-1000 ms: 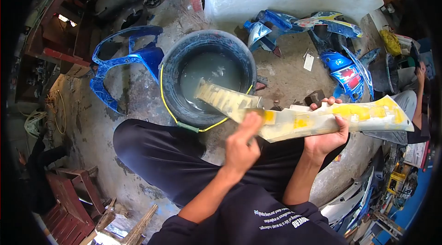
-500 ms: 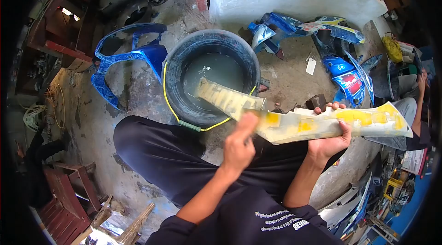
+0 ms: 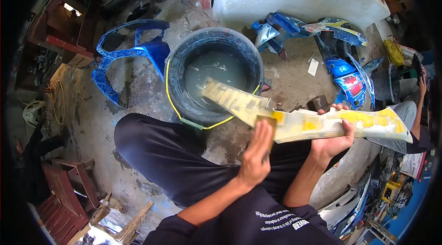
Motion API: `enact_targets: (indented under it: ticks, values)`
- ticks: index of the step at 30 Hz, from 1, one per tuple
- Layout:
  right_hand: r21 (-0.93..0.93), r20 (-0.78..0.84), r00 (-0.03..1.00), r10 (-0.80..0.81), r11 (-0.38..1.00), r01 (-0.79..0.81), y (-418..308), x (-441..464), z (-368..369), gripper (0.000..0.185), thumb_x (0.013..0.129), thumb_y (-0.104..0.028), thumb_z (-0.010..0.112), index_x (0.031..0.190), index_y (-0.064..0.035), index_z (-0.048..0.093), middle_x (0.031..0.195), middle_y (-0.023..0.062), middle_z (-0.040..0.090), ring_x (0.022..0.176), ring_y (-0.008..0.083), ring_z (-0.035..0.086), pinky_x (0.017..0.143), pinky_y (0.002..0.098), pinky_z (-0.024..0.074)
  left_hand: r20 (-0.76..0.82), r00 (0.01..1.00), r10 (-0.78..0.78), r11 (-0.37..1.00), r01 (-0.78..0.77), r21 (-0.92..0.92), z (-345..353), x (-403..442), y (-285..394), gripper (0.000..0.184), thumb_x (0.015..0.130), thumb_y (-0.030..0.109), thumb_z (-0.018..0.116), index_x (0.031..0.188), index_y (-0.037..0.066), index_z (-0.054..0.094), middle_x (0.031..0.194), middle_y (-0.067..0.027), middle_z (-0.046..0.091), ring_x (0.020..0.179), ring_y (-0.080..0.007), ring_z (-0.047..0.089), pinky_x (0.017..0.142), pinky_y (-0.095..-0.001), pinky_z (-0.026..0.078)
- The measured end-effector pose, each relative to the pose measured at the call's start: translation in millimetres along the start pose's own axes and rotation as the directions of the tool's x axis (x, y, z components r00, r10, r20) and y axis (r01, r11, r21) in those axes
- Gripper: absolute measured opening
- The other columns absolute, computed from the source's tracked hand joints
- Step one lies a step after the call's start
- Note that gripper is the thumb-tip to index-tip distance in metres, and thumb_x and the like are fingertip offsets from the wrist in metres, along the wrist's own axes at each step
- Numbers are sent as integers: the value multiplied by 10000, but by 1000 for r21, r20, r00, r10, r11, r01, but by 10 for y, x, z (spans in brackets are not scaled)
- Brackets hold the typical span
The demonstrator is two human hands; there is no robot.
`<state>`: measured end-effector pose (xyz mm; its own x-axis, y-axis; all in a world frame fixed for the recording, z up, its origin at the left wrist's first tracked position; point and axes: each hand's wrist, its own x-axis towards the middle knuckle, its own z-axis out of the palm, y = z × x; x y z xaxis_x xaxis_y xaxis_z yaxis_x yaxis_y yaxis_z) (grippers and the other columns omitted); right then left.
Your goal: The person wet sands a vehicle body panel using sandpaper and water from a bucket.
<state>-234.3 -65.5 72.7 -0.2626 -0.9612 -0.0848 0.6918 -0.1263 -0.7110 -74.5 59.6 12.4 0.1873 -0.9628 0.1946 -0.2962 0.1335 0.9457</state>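
A long cream panel (image 3: pixel 294 124) with yellow patches lies slantwise above my lap, its left end over the bucket (image 3: pixel 173 100) of cloudy water. My right hand (image 3: pixel 332 141) grips the panel from below, its thumb on the near side and fingertips on the far edge. Under the fingers of my left hand (image 3: pixel 258 153) is a thin brown pad (image 3: pixel 267 124), pressed flat on the panel's middle, slightly blurred. The bucket has a yellow handle with a green grip.
Blue plastic frame (image 3: pixel 154 55) lies left of the bucket. Blue fairing parts (image 3: pixel 347 79) and a white tag (image 3: pixel 313 67) are on the floor at the right. Another person's arm (image 3: pixel 421 102) shows at the far right. A red wooden bench (image 3: pixel 62 194) stands at lower left.
My left hand with the pad has shifted a little right along the panel. In the view, the bucket and panel sit slightly further right. My right hand keeps its hold.
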Motion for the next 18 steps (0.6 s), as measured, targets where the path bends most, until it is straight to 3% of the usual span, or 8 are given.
enact_targets:
  ticks: [2,4,6,9,12,14,16,18]
  values:
    - [8,3,1000,-7,1000,6,-7,22,-2,420,831,-186,562,1232,-65,531,1153,93,588,1143,236,562,947,463,481,15,999,41,998,-40,-57,16,-36,-17,829,736,-217,458,1548,-60,392,1621,-289,338,1543,-408,265,1268,-440,224]
    - [-28,-44,999,-5,1000,3,1,11,0,418,827,-184,568,1227,-68,529,1153,92,585,1137,234,563,938,463,483,-106,990,-92,993,99,58,8,65,-228,840,737,-214,459,1558,-67,363,1631,-301,308,1554,-412,231,1276,-438,197]
    - [-23,-44,999,-12,1000,11,16,10,-4,416,824,-179,572,1224,-69,529,1152,91,585,1135,233,564,932,460,484,-167,975,-143,988,150,29,10,101,-294,846,742,-208,455,1568,-68,339,1641,-306,281,1556,-413,222,1279,-440,184]
    - [-29,-77,996,-35,999,33,16,-16,18,418,824,-166,568,1226,-61,528,1141,95,594,1127,237,568,923,458,484,7,1000,25,999,-25,-37,85,-22,14,868,743,-202,460,1585,-61,303,1659,-300,237,1561,-425,185,1284,-464,178]
    - [-1,-54,998,-22,1000,22,-29,8,26,422,822,-161,568,1229,-59,525,1139,94,596,1127,236,568,918,450,484,26,1000,11,1000,-11,13,23,-2,-65,851,755,-205,464,1580,-61,313,1657,-305,232,1562,-439,167,1286,-464,170]
    - [-28,-87,996,-14,1000,11,13,-9,23,421,817,-161,576,1223,-65,521,1144,88,589,1126,234,567,921,442,484,-177,973,-147,988,155,27,49,118,-322,865,732,-218,443,1576,-77,313,1658,-298,247,1571,-409,167,1293,-434,128]
    - [-14,-62,998,-8,1000,7,25,3,6,425,816,-160,578,1227,-69,521,1154,85,582,1132,232,564,927,442,484,-134,975,-177,982,185,47,47,145,-121,872,726,-216,442,1576,-79,306,1649,-311,256,1564,-424,184,1289,-439,151]
    - [12,-56,998,-14,1000,15,-8,-8,23,426,814,-158,577,1226,-68,521,1151,87,583,1133,232,562,928,442,484,44,999,5,1000,-5,-2,56,26,51,917,692,-201,447,1586,-65,295,1658,-309,225,1559,-451,173,1286,-463,174]
